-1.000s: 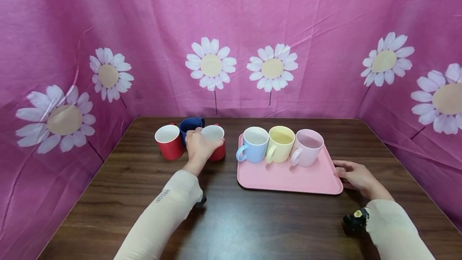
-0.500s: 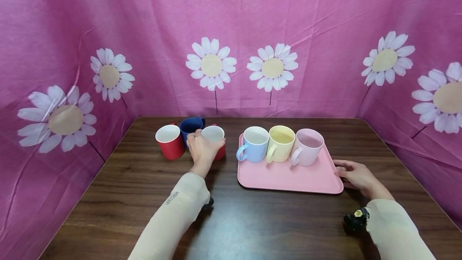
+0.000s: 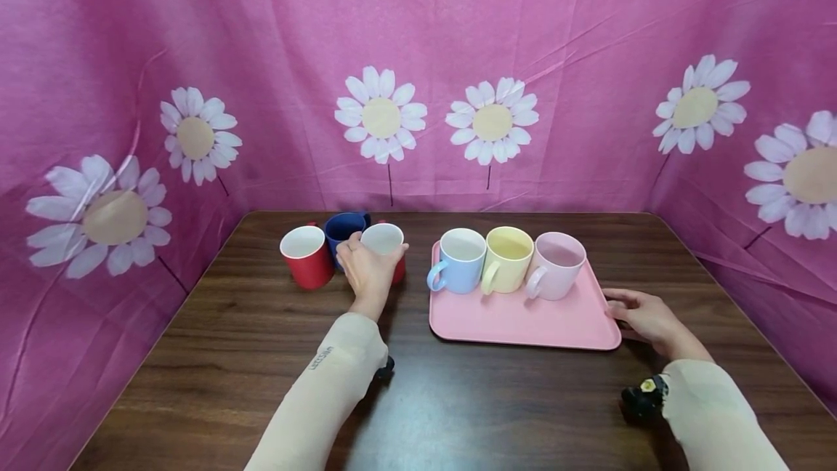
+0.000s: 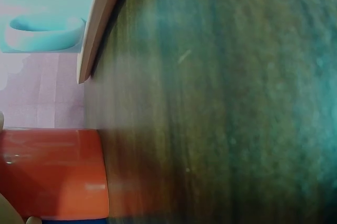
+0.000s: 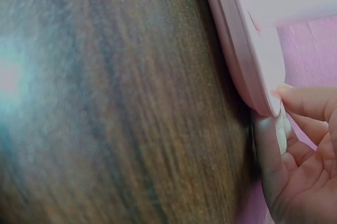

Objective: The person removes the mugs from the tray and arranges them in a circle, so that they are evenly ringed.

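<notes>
In the head view my left hand (image 3: pixel 368 267) holds a red mug (image 3: pixel 399 270) with a white inside, fingers on its left and thumb on its right. The left wrist view shows this red mug (image 4: pixel 52 174) from the side, close to the wooden tabletop. Behind the hand stands a dark blue mug (image 3: pixel 346 224), partly covered. Farther left is a second red mug (image 3: pixel 309 266). My right hand (image 3: pixel 649 320) pinches the right rim of a pink tray (image 3: pixel 523 325); the right wrist view shows fingers (image 5: pixel 305 98) on that rim.
Along the tray's back stand a light blue mug (image 3: pixel 463 267), a yellow mug (image 3: pixel 510 267) and a pale pink mug (image 3: pixel 559 271), handles toward me. A pink curtain (image 3: pixel 431 35) with printed daisies closes off the back and sides of the wooden table (image 3: pixel 471 405).
My left forearm has swung to the right, and the hand has turned a little with the held red mug. The right hand and the tray stay where they were.
</notes>
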A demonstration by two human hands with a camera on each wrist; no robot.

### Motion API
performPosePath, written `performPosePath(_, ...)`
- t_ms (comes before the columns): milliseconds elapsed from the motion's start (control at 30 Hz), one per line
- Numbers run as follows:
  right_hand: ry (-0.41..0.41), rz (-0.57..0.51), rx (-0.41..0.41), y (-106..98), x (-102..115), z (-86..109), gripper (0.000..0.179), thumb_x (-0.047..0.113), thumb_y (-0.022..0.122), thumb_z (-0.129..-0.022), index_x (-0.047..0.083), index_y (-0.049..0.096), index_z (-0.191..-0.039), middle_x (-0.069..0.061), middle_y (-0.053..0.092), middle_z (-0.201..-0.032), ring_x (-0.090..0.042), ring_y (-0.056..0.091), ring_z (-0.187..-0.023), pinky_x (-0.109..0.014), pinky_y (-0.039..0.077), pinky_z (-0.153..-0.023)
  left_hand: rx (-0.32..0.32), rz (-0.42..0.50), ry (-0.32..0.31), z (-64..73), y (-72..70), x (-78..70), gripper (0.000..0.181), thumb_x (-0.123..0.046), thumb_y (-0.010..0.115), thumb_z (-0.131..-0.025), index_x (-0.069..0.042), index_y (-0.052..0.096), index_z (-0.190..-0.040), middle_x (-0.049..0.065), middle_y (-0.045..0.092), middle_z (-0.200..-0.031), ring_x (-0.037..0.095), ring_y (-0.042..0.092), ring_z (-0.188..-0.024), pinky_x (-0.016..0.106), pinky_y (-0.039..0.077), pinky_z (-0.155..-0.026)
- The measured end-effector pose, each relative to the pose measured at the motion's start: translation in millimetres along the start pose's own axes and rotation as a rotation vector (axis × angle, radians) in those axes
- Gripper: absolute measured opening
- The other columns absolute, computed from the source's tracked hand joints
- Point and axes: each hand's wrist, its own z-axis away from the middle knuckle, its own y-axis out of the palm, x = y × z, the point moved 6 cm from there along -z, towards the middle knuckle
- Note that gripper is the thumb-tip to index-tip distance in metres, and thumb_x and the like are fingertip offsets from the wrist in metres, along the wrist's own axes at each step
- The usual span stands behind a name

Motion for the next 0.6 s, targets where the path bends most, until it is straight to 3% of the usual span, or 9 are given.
performPosePath(400, 0.001, 0.023, -0.004, 0.4, 0.4, 0.2, 0.056, 0.012, 0.053, -0.097, -0.017, 0.028, -0.138, -0.032, 0.052, -0.123, -0.011, 0.061, -0.091, -0.042, 0.053, -0.079, -0.007, -0.015, -0.011, 1.0, 2.5, -0.6, 0.097, -0.051, 0.086, -0.06, 0.0, 0.043, -0.13, 0.019, 0.042, -0.123, 0.033, 0.037, -0.117, 0.046, 0.042, -0.095)
performPosePath(600, 0.0, 0.026, -0.003, 0.6, 1.4, 0.5, 0.056, 0.012, 0.053, -0.097, -0.017, 0.028, -0.138, -0.032, 0.052, -0.123, -0.012, 0.061, -0.091, -0.042, 0.053, -0.079, -0.048, 0.028, 0.072, 0.2, -2.3, -4.6, 0.091, -0.043, 0.084, -0.067, -0.002, 0.04, -0.135, 0.017, 0.038, -0.131, 0.031, 0.032, -0.123, 0.046, 0.036, -0.1)
